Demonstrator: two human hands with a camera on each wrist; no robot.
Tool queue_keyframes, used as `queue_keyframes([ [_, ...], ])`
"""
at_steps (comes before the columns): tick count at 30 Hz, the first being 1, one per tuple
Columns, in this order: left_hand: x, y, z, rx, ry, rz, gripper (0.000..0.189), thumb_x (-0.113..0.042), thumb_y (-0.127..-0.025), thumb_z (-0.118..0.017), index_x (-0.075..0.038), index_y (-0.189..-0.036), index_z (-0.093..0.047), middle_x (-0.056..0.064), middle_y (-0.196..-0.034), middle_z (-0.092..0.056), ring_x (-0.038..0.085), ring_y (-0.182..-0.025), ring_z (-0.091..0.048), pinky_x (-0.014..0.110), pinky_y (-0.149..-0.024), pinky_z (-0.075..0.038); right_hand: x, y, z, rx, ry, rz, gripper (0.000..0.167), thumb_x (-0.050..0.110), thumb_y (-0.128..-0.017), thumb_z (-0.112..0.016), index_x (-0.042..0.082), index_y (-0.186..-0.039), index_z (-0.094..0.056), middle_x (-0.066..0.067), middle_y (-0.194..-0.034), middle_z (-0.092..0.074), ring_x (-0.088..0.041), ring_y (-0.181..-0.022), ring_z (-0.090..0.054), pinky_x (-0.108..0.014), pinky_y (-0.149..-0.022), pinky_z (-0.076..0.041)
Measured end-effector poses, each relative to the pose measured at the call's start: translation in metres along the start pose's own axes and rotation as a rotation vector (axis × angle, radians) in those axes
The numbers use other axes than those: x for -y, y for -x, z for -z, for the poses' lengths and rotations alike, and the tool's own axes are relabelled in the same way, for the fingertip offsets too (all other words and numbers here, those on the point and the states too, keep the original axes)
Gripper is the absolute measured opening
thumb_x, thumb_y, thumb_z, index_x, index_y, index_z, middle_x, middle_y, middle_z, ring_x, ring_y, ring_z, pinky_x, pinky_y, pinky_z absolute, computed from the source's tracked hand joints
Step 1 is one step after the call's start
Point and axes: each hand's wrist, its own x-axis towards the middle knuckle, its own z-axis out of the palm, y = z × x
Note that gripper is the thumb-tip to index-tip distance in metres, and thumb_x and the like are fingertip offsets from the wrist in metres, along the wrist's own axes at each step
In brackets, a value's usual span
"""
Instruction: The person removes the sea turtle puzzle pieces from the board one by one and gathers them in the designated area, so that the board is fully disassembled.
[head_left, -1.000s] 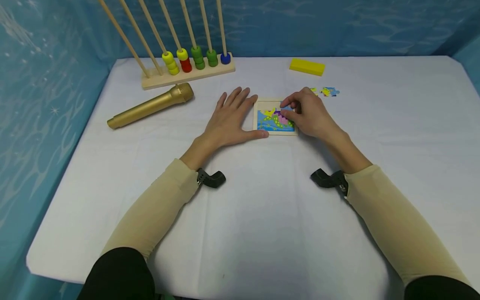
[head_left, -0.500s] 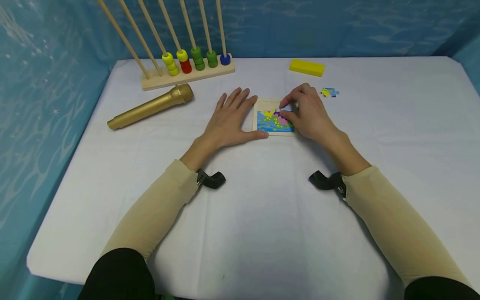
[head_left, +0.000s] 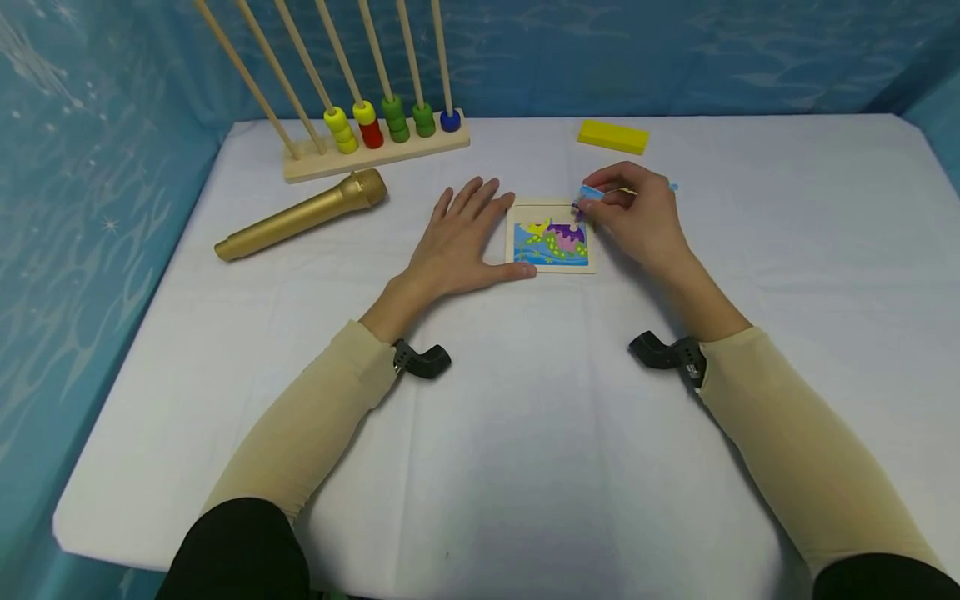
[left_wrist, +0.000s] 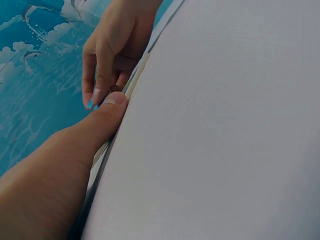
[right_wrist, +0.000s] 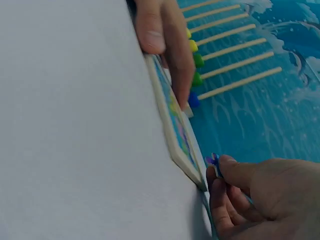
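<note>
A small jigsaw puzzle in a pale wooden frame lies at mid-table, its lower part filled with a blue, yellow, green and purple picture. The upper strip of the tray shows bare wood. My left hand lies with fingers spread at the frame's left side, thumb at the lower left corner. Just above the frame's upper right corner, my right hand pinches a blue and purple puzzle piece between thumb and fingers. The right wrist view shows that piece raised beside the frame's end.
Another puzzle piece lies mostly hidden behind my right hand. A yellow block is near the back edge. At the back left stand a bead abacus with tall wooden rods and, before it, a gold microphone.
My right hand has lifted away from the puzzle, a little to the right, and the pinched piece now shows tilted. It now covers most of the loose piece behind. The left hand has stayed still.
</note>
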Motion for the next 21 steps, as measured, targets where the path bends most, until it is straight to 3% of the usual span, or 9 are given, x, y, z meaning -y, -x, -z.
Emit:
queue_keyframes([
  [5,-0.001,0.001,0.001,0.003,-0.004,-0.001,0.112,-0.088,-0.083,-0.058,-0.025,-0.17,-0.024,0.003,-0.178,-0.015,0.023,-0.166,-0.003,0.052,-0.133,0.002,-0.005,-0.008,0.027,-0.062,-0.095,-0.09,0.031,0.021,-0.097,-0.078,0.01,-0.126,-0.074,0.009,-0.103,-0.067,-0.01,-0.092,-0.061,-0.011,-0.084,-0.051],
  [9,-0.002,0.001,0.001,0.009,-0.004,0.0,0.112,-0.088,-0.083,-0.057,-0.025,-0.17,-0.023,0.003,-0.178,-0.014,0.023,-0.166,-0.002,0.052,-0.133,0.003,-0.016,-0.012,0.056,-0.149,-0.088,-0.156,0.027,0.025,-0.1,-0.075,0.017,-0.126,-0.078,0.014,-0.103,-0.064,-0.008,-0.095,-0.055,-0.017,-0.085,-0.046],
  [12,-0.001,0.002,0.001,0.011,0.0,-0.001,0.112,-0.088,-0.083,-0.057,-0.024,-0.17,-0.023,0.003,-0.178,-0.013,0.023,-0.166,-0.002,0.052,-0.133,0.003,-0.029,-0.012,0.073,-0.218,-0.057,-0.225,0.027,0.027,-0.103,-0.07,0.019,-0.127,-0.078,0.017,-0.105,-0.064,-0.005,-0.097,-0.054,-0.017,-0.087,-0.046],
  [16,-0.001,0.002,0.001,0.01,0.008,-0.005,0.112,-0.087,-0.084,-0.058,-0.024,-0.17,-0.023,0.004,-0.178,-0.014,0.024,-0.166,-0.002,0.052,-0.133,0.003,-0.051,-0.015,0.084,-0.311,0.009,-0.298,0.029,0.028,-0.104,-0.067,0.018,-0.13,-0.077,0.022,-0.095,-0.062,0.001,-0.091,-0.054,-0.014,-0.082,-0.045],
  [19,-0.002,0.002,0.001,0.009,0.012,-0.003,0.112,-0.086,-0.084,-0.058,-0.024,-0.17,-0.023,0.003,-0.178,-0.014,0.023,-0.166,-0.001,0.052,-0.133,0.003,-0.061,-0.017,0.086,-0.348,0.101,-0.272,0.031,0.03,-0.105,-0.066,0.015,-0.13,-0.076,0.024,-0.088,-0.058,0.004,-0.084,-0.052,-0.013,-0.079,-0.043],
  [21,-0.003,0.0,0.0,0.004,0.014,0.0,0.111,-0.086,-0.084,-0.058,-0.024,-0.17,-0.023,0.002,-0.178,-0.013,0.022,-0.166,-0.001,0.051,-0.133,0.004,-0.064,-0.017,0.085,-0.354,0.182,-0.229,0.033,0.032,-0.106,-0.064,0.014,-0.131,-0.076,0.02,-0.091,-0.061,0.006,-0.084,-0.049,-0.015,-0.082,-0.042],
])
